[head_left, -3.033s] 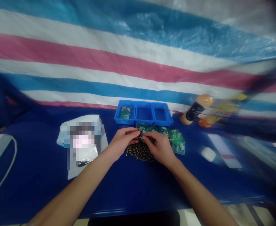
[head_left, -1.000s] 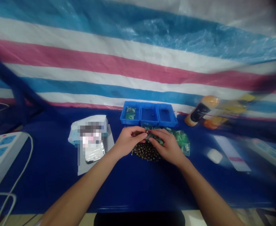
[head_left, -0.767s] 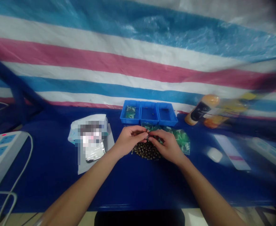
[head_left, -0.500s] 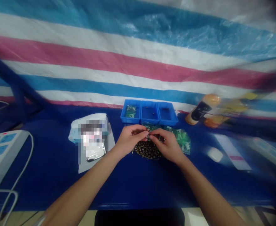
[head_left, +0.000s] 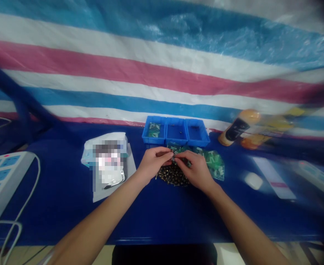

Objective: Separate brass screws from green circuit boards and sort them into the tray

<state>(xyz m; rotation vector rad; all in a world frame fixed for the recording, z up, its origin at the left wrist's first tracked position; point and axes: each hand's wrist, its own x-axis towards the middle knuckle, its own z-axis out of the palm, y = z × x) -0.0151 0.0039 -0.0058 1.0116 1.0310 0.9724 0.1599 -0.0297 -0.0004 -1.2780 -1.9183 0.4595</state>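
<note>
My left hand and my right hand meet at the fingertips above the table. Together they pinch a small green and dark part, too small to make out in detail. Just below my hands lies a heap of small dark parts with brass-coloured ends, partly hidden by my fingers. Beyond and to the right, green pieces in clear plastic packets lie spread out, touching my right hand's side of the heap. A blue three-compartment tray stands just beyond my fingers, with green pieces in its left compartment.
A pixelated white package lies on a sheet left of my hands. Also on the blue table are a white power strip, a white computer mouse and an orange-capped bottle. A striped tarpaulin hangs behind.
The view has drifted slightly as my head moved. My hands stay together at the fingertips over the heap, still pinching the small part.
</note>
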